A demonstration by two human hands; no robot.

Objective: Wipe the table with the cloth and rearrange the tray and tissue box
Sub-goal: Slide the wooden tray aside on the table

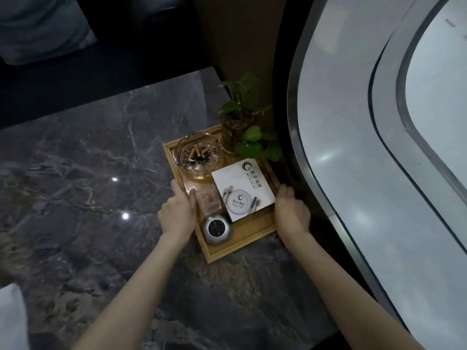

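Both hands grip the tray (252, 229) by its sides: left hand (178, 213) clamped on the left rim with thumb inside, right hand (292, 210) closed on the right rim. Tray sits at the far right part of the dark marble table (88, 185), whether lifted or resting can't tell. In it: white tissue box (243, 189) on the right, glass ashtray (198, 156) with butts at the far left, toothpick holder (208, 199), round metal thing (216, 228) near, potted plant (240, 122) at the far corner. White cloth (11, 322) at the near left edge.
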